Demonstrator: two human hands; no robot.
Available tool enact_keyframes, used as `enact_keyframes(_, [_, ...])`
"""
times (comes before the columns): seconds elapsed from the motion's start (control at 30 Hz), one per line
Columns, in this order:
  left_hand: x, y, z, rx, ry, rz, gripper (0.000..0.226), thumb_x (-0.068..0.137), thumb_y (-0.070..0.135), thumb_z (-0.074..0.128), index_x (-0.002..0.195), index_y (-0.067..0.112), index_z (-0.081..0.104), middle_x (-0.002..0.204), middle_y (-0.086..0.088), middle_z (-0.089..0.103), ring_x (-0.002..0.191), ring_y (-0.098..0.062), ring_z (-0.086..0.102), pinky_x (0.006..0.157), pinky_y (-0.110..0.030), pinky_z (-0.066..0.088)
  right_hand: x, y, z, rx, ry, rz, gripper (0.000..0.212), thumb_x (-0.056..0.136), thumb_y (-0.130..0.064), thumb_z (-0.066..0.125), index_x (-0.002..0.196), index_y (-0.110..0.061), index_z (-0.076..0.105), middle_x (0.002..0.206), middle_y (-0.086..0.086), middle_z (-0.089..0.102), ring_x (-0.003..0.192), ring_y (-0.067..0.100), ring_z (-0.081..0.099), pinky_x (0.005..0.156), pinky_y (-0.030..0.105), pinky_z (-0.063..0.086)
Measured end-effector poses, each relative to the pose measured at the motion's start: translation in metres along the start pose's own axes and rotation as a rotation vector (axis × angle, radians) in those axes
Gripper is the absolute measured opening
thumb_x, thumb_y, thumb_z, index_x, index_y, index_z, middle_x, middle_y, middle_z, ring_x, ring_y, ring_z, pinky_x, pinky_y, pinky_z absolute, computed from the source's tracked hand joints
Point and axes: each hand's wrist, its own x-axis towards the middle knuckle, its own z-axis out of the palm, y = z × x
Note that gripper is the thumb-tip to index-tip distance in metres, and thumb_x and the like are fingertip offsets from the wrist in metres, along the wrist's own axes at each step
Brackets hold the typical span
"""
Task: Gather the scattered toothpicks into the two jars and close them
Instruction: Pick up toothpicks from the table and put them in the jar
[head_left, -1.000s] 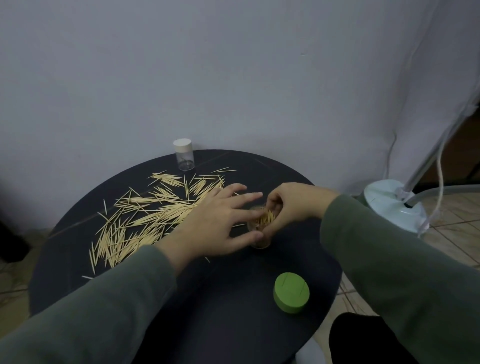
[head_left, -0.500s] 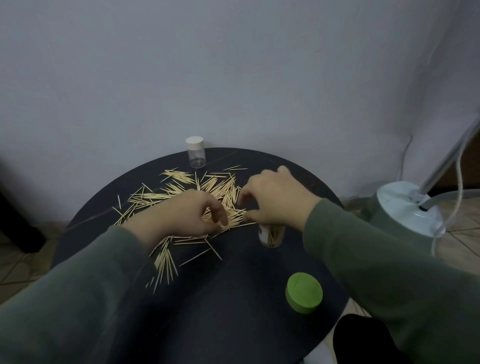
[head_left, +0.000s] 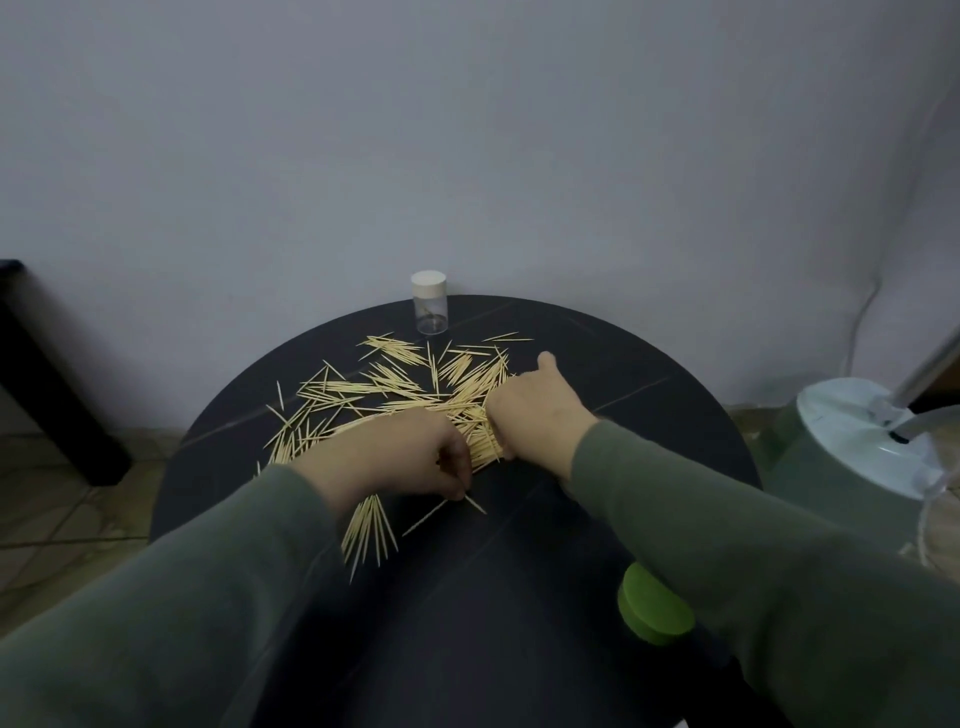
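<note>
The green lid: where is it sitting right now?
In the head view the green lid lies on the black table's near right part, partly hidden under the right sleeve, apart from the toothpicks.

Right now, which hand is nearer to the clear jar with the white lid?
Right. The right hand rests on the toothpicks, its thumb stretched toward the back where the clear jar stands. The left hand sits nearer the person, pinching toothpicks.

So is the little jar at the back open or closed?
Closed: the small clear jar stands upright with its white cap on top.
</note>
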Motion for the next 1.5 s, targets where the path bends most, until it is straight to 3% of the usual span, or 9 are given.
enact_keyframes(0.13, [-0.002, -0.009, 0.000, 0.055, 0.071, -0.042, 0.013, 0.086, 0.031, 0.067, 0.097, 0.028, 0.072, 0.099, 0.011, 0.068, 0.095, -0.008, 0.060, 0.088, -0.029, 0.050, 0.010, 0.002, 0.003, -0.023, 0.021, 0.015, 0.009, 0.092, -0.023, 0.060, 0.085, -0.020, 0.055, 0.083, -0.004, 0.060, 0.081, 0.020, 0.059, 0.104, 0.049, 0.026])
enact_keyframes(0.2, [-0.003, -0.013, 0.001, 0.109, 0.130, -0.078, 0.013, 0.087, 0.033, 0.064, 0.098, 0.030, 0.070, 0.099, 0.012, 0.066, 0.095, -0.008, 0.059, 0.088, -0.031, 0.052, 0.012, 0.003, 0.004, -0.019, 0.036, 0.015, 0.004, 0.091, -0.022, 0.061, 0.094, -0.019, 0.062, 0.086, -0.005, 0.062, 0.085, 0.020, 0.061, 0.103, 0.049, 0.026])
enact_keyframes(0.33, [-0.004, -0.015, 0.005, 0.174, 0.246, -0.120, 0.017, 0.088, 0.039, 0.062, 0.103, 0.033, 0.063, 0.107, 0.011, 0.056, 0.099, -0.009, 0.055, 0.086, -0.030, 0.051, 0.013, 0.005, 0.003, 0.011, 0.056, -0.045, 0.026, 0.089, -0.023, 0.064, 0.115, -0.022, 0.060, 0.112, -0.001, 0.064, 0.105, 0.023, 0.059, 0.103, 0.051, 0.027])
enact_keyframes(0.43, [-0.002, -0.014, 0.010, 0.188, 0.293, -0.143, 0.028, 0.089, 0.040, 0.059, 0.115, 0.032, 0.059, 0.117, 0.009, 0.055, 0.108, -0.012, 0.055, 0.090, -0.034, 0.051, 0.013, 0.002, 0.000, 0.005, 0.008, -0.093, 0.038, 0.087, -0.032, 0.068, 0.123, -0.027, 0.057, 0.119, -0.003, 0.061, 0.113, 0.023, 0.056, 0.104, 0.051, 0.027])
enact_keyframes(0.63, [0.000, -0.008, 0.010, 0.243, 0.287, -0.161, 0.033, 0.093, 0.037, 0.054, 0.125, 0.031, 0.056, 0.124, 0.007, 0.057, 0.115, -0.014, 0.053, 0.091, -0.034, 0.050, 0.016, -0.002, 0.003, -0.033, 0.053, -0.097, 0.028, 0.088, -0.037, 0.065, 0.113, -0.024, 0.064, 0.106, -0.003, 0.066, 0.103, 0.024, 0.062, 0.103, 0.049, 0.029])
enact_keyframes(1.0, [0.003, -0.002, 0.005, 0.364, 0.290, -0.241, 0.028, 0.095, 0.038, 0.049, 0.115, 0.023, 0.062, 0.114, 0.002, 0.061, 0.107, -0.019, 0.058, 0.081, -0.033, 0.049, 0.015, -0.002, 0.007, -0.104, 0.091, -0.056, 0.010, 0.094, -0.024, 0.056, 0.099, -0.021, 0.064, 0.090, -0.002, 0.066, 0.089, 0.022, 0.063, 0.101, 0.049, 0.029])
enact_keyframes(1.17, [0.005, 0.002, 0.007, 0.341, 0.296, -0.264, 0.029, 0.094, 0.036, 0.050, 0.119, 0.023, 0.060, 0.117, 0.001, 0.061, 0.109, -0.020, 0.058, 0.085, -0.035, 0.049, 0.017, -0.004, 0.009, -0.133, 0.077, -0.036, 0.008, 0.092, -0.022, 0.056, 0.096, -0.021, 0.064, 0.088, 0.000, 0.067, 0.084, 0.027, 0.065, 0.099, 0.048, 0.032])
enact_keyframes(1.33, [0.009, 0.004, 0.010, 0.381, 0.313, -0.297, 0.027, 0.096, 0.031, 0.048, 0.117, 0.022, 0.062, 0.114, 0.000, 0.062, 0.105, -0.022, 0.060, 0.080, -0.034, 0.049, 0.011, -0.004, 0.005, -0.150, 0.095, -0.030, 0.016, 0.094, -0.015, 0.050, 0.078, -0.017, 0.050, 0.081, 0.000, 0.063, 0.081, 0.025, 0.063, 0.101, 0.048, 0.031])
enact_keyframes(1.5, [0.012, 0.005, 0.010, 0.380, 0.338, -0.325, 0.024, 0.095, 0.027, 0.049, 0.112, 0.022, 0.065, 0.110, 0.000, 0.064, 0.103, -0.023, 0.062, 0.076, -0.033, 0.048, 0.007, 0.001, -0.001, -0.113, 0.118, -0.017, 0.013, 0.096, -0.017, 0.049, 0.084, -0.019, 0.048, 0.080, -0.002, 0.053, 0.086, 0.021, 0.059, 0.106, 0.049, 0.025])
